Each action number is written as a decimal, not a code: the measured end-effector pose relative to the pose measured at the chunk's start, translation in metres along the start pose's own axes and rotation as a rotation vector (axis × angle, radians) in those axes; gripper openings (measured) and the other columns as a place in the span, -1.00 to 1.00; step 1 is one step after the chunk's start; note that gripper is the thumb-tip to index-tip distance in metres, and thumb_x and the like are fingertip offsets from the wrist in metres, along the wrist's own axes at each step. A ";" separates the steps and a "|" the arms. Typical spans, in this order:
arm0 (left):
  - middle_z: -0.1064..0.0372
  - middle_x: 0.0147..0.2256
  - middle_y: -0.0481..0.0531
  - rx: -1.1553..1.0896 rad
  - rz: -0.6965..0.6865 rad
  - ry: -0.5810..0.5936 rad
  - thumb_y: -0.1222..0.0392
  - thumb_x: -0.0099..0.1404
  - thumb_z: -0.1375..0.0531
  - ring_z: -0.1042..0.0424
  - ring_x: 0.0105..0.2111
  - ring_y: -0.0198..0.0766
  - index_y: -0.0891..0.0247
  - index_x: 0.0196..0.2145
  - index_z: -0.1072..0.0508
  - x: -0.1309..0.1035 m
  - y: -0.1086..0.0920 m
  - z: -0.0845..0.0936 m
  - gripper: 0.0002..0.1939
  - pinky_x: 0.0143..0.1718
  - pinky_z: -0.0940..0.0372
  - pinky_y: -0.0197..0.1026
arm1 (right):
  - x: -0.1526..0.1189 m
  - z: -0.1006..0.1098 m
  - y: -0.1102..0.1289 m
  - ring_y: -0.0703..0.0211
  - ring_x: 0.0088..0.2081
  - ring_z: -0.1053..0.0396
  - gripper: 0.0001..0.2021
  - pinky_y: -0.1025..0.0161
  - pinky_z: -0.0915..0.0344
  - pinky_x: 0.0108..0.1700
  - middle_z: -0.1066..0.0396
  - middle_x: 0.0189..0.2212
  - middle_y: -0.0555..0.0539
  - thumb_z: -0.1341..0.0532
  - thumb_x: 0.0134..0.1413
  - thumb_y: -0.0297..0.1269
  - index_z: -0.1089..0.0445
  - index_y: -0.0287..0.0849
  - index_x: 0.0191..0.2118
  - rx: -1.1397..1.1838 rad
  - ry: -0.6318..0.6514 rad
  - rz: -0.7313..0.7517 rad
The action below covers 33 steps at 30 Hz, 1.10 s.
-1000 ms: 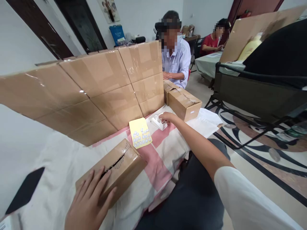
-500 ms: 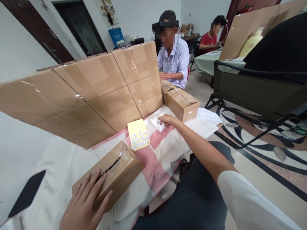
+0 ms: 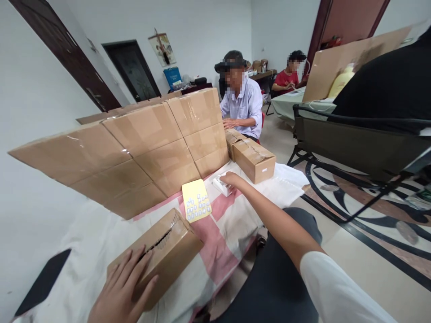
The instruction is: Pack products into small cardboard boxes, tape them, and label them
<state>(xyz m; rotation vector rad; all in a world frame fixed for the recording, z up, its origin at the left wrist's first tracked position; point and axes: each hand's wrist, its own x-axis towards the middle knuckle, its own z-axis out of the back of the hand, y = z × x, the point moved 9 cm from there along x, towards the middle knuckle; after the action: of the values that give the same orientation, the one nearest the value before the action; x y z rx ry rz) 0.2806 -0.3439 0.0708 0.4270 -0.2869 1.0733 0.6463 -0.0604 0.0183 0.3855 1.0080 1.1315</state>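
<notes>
White tray (image 3: 220, 186) lies under right hand (image 3: 232, 180), grip unclear; left hand (image 3: 124, 280) spread on carton (image 3: 173, 253).

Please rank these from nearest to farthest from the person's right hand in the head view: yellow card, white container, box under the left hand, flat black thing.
1. White container: at the right hand.
2. Yellow card: left of the container.
3. Box under the left hand: farther left, nearer the body.
4. Flat black thing: lower left.
</notes>
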 end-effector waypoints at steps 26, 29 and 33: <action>-0.25 0.36 0.06 -0.081 0.114 -0.032 -0.12 0.45 -0.11 -0.19 0.38 0.07 0.05 0.35 -0.25 0.003 -0.008 0.011 -0.42 0.43 -0.06 0.09 | 0.000 -0.007 -0.034 0.20 -0.20 -0.50 -0.73 0.19 -0.53 -0.18 -0.50 -0.12 -0.10 -0.27 0.38 -0.17 -0.45 -0.26 0.02 0.228 -0.011 0.078; -0.26 0.35 0.08 -0.080 0.128 -0.020 -0.13 0.46 -0.10 -0.19 0.38 0.08 0.07 0.35 -0.25 0.004 -0.009 0.012 -0.42 0.42 -0.07 0.11 | -0.001 -0.006 -0.038 0.24 -0.26 -0.50 -0.76 0.24 -0.52 -0.23 -0.50 -0.17 -0.07 -0.27 0.38 -0.19 -0.45 -0.27 -0.02 0.319 0.002 0.110; -0.26 0.35 0.07 -0.091 0.160 -0.004 -0.15 0.46 -0.09 -0.18 0.39 0.09 0.06 0.34 -0.26 0.005 -0.010 0.014 -0.42 0.42 -0.09 0.13 | 0.000 -0.006 -0.045 0.32 -0.38 -0.46 -0.81 0.34 -0.48 -0.33 -0.49 -0.32 0.00 -0.28 0.38 -0.24 -0.46 -0.29 -0.18 0.424 -0.009 0.134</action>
<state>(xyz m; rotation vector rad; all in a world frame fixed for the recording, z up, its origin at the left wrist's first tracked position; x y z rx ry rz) 0.2910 -0.3506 0.0833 0.3288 -0.3764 1.2105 0.6670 -0.0805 -0.0172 0.8066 1.2293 1.0287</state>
